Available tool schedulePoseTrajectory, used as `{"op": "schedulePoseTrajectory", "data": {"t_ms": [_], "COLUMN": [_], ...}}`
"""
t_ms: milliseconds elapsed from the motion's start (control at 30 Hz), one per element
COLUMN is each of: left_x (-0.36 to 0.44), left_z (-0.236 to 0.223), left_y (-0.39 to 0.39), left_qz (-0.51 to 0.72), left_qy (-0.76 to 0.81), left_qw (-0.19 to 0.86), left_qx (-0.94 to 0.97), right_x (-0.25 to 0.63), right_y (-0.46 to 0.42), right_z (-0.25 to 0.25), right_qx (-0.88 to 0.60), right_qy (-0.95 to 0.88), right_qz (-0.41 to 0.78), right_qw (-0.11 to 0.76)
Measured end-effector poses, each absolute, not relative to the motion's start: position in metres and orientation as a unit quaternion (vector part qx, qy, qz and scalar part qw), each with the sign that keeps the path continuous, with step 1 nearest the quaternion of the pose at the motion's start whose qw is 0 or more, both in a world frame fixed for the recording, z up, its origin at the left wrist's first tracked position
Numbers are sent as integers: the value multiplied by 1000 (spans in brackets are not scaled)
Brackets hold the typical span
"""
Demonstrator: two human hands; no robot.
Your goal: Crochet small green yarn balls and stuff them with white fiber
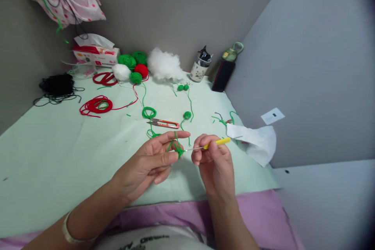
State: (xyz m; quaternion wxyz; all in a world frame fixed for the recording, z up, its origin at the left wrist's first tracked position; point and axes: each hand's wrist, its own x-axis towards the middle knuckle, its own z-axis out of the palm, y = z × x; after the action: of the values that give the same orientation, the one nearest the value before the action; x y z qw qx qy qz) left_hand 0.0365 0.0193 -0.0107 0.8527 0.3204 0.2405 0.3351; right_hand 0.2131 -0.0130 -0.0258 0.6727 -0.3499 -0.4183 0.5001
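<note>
Between the thumb and fingers of my left hand [155,160] is a small piece of green crochet work [179,152]. Green yarn runs from it up over my raised left index finger. My right hand [215,156] is closed around the yellow handle of a crochet hook [221,142]. The hook's thin metal shaft points left, and its tip meets the green piece. Just beyond my hands lie orange-handled thread snips [164,124], a loose coil of green yarn [149,113] and a small green crocheted ball [187,115].
At the back stand yarn balls [127,61], white stuffing [165,64], a pen cup [200,69], a phone [223,76] against a bottle, and a tissue box [96,54]. Red yarn [98,105] and black yarn [57,86] lie left. White paper [260,144] lies right, near the partition.
</note>
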Motion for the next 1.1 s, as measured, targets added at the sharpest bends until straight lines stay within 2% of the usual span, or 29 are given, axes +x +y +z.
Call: {"op": "schedulePoseTrajectory", "data": {"t_ms": [133, 333, 433, 567, 633, 700, 800, 900, 1000, 1100], "left_x": [40, 45, 49, 53, 51, 49, 47, 48, 49, 49], "left_z": [-12, -14, -14, -13, -13, -13, -11, -10, -10, -11], "left_y": [17, 14, 13, 14, 15, 17, 18, 16, 15, 15], "left_qz": [376, 422, 437, 424, 396, 387, 434, 476, 463, 450], "left_qy": [262, 350, 350, 329, 316, 312, 329, 346, 348, 340], "left_qw": [817, 718, 722, 774, 811, 823, 779, 731, 743, 756], "left_qx": [350, 429, 406, 335, 293, 275, 311, 345, 336, 332], "right_x": [212, 201, 200, 203, 205, 206, 206, 202, 200, 202], "right_y": [-13, -18, -23, -27, -25, -22, -19, -21, -24, -22], "right_z": [-25, -26, -31, -40, -39, -34, -26, -23, -23, -25], "right_qx": [-344, -401, -435, -459, -452, -449, -429, -442, -445, -436], "right_qy": [-440, -582, -622, -704, -699, -650, -562, -603, -665, -625], "right_qz": [489, 303, 226, 47, 54, 137, 243, 192, 118, 172], "right_qw": [670, 639, 610, 540, 551, 598, 664, 636, 588, 624]}}
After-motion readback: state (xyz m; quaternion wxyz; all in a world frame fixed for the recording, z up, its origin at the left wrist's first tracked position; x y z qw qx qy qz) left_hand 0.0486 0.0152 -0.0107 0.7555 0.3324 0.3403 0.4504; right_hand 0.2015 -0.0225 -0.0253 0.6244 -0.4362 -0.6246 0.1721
